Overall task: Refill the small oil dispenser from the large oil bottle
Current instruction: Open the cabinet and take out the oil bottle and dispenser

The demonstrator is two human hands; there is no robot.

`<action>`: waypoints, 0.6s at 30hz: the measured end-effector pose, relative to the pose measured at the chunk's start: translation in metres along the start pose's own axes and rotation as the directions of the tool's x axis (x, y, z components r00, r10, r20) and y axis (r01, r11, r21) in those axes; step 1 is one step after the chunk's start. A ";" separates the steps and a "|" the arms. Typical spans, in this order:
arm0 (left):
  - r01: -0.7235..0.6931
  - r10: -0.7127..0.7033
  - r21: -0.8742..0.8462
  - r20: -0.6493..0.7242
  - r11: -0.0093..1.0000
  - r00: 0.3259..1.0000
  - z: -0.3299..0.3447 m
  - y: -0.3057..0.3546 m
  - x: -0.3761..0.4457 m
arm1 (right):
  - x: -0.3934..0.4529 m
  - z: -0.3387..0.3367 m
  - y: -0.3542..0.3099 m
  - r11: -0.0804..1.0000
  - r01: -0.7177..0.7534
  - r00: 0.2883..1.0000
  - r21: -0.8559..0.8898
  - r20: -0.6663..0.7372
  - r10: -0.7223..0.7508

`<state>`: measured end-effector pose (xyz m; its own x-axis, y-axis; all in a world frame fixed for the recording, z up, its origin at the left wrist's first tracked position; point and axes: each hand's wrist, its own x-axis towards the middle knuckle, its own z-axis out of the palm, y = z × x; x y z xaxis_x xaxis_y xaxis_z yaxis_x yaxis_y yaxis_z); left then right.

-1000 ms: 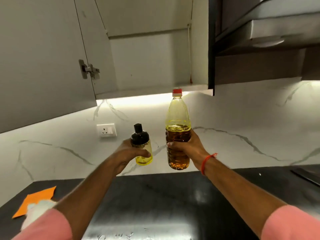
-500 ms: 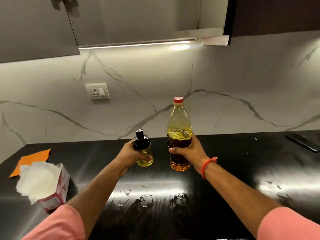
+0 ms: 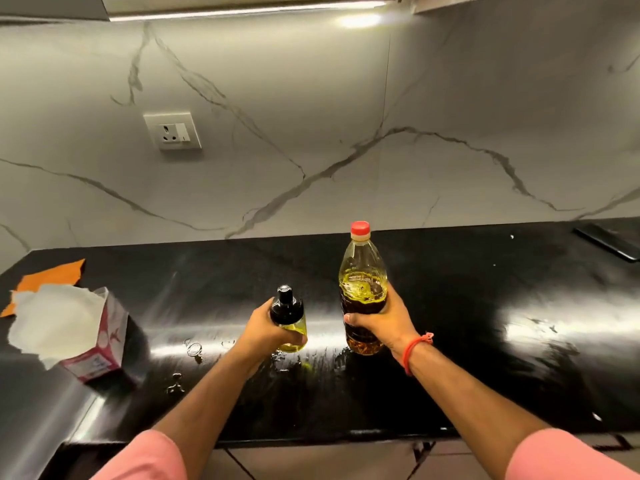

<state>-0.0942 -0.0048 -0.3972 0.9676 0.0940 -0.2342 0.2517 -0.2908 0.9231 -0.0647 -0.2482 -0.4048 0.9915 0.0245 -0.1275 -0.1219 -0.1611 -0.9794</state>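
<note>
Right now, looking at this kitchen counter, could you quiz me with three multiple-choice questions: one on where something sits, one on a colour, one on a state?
1. Where is the torn-open carton with white paper?
A. At the counter's left end
B. Between the two bottles
C. Against the wall socket

2. What colour is the large oil bottle's cap?
A. Black
B. Red
C. Green

3. What state is the small oil dispenser in?
A. Lying on its side, uncapped
B. Upside down and pouring
C. Upright, black top on, held in the left hand

Answers:
1. A, since it sits far left on the black counter, beside an orange scrap.
2. B, a red cap tops the bottle that the right hand holds.
3. C, the dark top is in place and the grip wraps its body.
</note>
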 end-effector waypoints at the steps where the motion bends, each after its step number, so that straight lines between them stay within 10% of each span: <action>1: 0.013 -0.013 -0.010 0.001 1.000 1.000 0.001 -0.006 -0.002 | -0.001 0.000 0.006 1.000 -0.011 1.000 -0.004 -0.008 0.011; 18: 0.060 -0.060 -0.014 -0.012 0.998 0.998 0.027 -0.059 -0.004 | -0.014 -0.004 0.055 0.999 -0.027 0.999 0.020 -0.040 0.028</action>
<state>-0.1126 -0.0132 -0.4591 0.9504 0.1227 -0.2857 0.3090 -0.2716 0.9115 -0.0856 -0.2614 -0.4562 0.9887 -0.0193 -0.1486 -0.1498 -0.1420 -0.9785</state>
